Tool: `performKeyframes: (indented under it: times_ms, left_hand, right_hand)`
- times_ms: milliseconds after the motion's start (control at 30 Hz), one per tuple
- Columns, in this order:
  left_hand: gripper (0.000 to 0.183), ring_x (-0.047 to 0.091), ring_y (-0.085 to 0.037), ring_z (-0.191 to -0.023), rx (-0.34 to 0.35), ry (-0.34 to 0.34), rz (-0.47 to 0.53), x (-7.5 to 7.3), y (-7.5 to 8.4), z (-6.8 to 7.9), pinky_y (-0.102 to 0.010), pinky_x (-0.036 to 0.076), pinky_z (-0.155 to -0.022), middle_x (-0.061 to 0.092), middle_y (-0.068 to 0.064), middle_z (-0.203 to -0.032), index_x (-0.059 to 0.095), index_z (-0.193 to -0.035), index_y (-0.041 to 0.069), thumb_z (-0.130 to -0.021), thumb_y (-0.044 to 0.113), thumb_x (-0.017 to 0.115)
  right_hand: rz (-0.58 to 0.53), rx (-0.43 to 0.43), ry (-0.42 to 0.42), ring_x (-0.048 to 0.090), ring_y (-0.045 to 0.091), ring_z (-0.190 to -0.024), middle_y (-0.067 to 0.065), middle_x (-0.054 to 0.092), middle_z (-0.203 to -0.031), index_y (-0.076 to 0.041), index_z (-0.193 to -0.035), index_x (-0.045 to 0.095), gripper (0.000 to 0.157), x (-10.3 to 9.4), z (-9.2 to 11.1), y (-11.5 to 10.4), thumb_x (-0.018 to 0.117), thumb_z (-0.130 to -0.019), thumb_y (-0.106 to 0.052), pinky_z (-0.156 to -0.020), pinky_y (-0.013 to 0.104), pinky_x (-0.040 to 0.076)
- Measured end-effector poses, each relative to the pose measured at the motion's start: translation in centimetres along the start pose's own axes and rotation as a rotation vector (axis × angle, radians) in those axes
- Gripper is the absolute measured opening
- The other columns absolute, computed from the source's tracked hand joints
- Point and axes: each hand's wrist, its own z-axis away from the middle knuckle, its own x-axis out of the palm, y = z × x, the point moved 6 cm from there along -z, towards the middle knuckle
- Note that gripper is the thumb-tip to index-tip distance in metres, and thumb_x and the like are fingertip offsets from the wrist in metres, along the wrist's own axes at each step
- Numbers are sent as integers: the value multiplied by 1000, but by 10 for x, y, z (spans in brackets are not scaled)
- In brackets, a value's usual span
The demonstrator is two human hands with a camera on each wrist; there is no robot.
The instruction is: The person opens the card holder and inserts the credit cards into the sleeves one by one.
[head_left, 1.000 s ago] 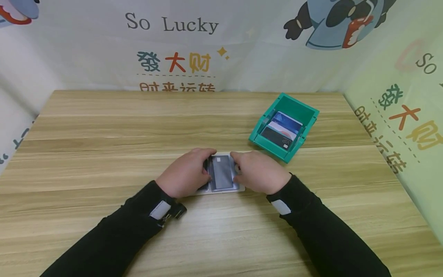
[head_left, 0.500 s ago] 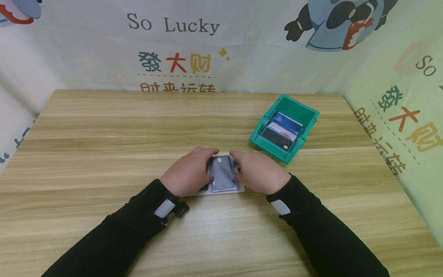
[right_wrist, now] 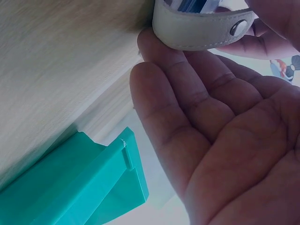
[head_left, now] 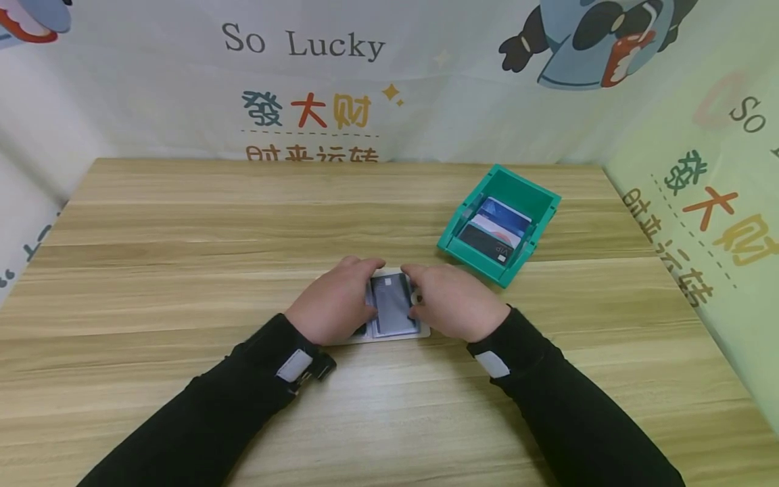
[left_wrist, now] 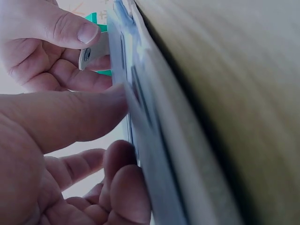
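Observation:
A pale card holder (head_left: 425, 332) with clear sleeves lies spread on the wooden table. A grey card (head_left: 391, 306) shows inside the uppermost sleeve. My left hand (head_left: 332, 303) grips its left part, thumb and fingers at the clear sleeves, covering most of a dark area below. At the right edge, my right hand (head_left: 460, 302) holds the holder between thumb and fingers, beside its snap tab. The right wrist view shows the stitched end of the card holder (right_wrist: 197, 29) with a metal snap (right_wrist: 238, 28), fingers against its underside.
A green plastic box (head_left: 471, 264) stands behind the right hand, with several cards (head_left: 496, 230) inside, one dark and marked VIP. The wooden table (head_left: 213, 230) meets a printed cloth backdrop (head_left: 438, 101) at the back and sides.
My left hand has slid slightly to the right over the card holder, covering more of its left part. The right hand stays nearly where it was; the box has not moved.

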Motion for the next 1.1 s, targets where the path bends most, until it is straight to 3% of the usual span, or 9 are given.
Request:
performKeyframes:
  times_ms: [533, 833, 1000, 1100]
  left_hand:
    - [63, 49, -14, -100, -4, 21, 49, -1, -1, -1, -38, 46, -87, 57, -8, -114, 42, -137, 5, -82, 16, 69]
    - [63, 50, -15, -95, -1, 13, 102, -2, -5, -3, -37, 46, -84, 56, -7, -116, 40, -138, 6, -83, 17, 68]
    - [62, 51, -13, -85, 7, -3, 129, -4, -9, -1, -33, 47, -75, 55, -6, -119, 39, -140, 8, -85, 18, 67]
    - [62, 52, -13, -89, -15, -4, 128, -7, -15, 3, -35, 48, -78, 55, -7, -122, 40, -140, 9, -85, 20, 67]
  right_hand:
    - [-30, -33, 38, 52, 12, -86, 4, 61, -111, -7, -137, 46, 59, -5, 3, -3, 70, -85, -23, -79, 33, 50]
    - [-204, -33, 100, 54, 9, -83, -1, 63, -105, -12, -125, 58, 43, -8, 0, -5, 70, -85, -24, -70, 27, 51]
    - [-167, -49, 83, 52, 10, -77, -2, 62, -99, -11, -120, 63, 37, -6, 0, -7, 67, -88, -29, -64, 26, 48]
    - [-140, -38, 71, 52, 10, -78, -2, 62, -101, -12, -122, 63, 38, -6, 0, -8, 65, -89, -32, -64, 25, 47]
